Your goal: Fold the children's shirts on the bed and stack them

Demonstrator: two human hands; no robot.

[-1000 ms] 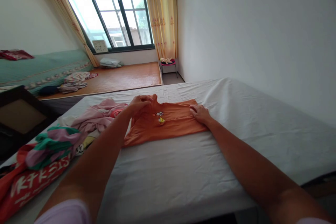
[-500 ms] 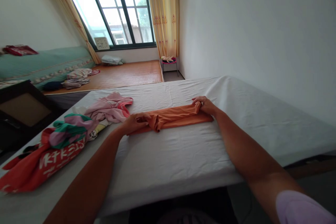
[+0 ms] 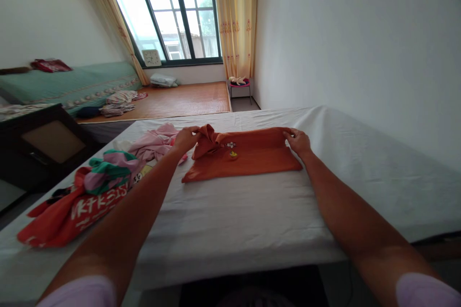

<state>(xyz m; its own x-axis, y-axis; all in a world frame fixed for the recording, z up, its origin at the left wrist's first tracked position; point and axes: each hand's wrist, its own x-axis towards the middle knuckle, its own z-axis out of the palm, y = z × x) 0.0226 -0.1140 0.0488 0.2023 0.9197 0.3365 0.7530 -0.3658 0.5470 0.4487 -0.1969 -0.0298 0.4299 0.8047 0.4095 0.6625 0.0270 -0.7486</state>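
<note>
Orange shirt point(image 3: 248, 160) is lying flat on the white bed point(image 3: 252, 216), far from the viewer. Left hand point(image 3: 186, 138) is pinching its bunched left corner; right hand point(image 3: 298, 141) is pinching its far right corner. White writing on the red garment point(image 3: 68, 213) at left is unreadable.

shirt point(image 3: 248, 156) print too small, fingertips hidden

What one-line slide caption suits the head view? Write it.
Both hands, left and right, pinch the far edge of an orange shirt on a white bed.
</note>
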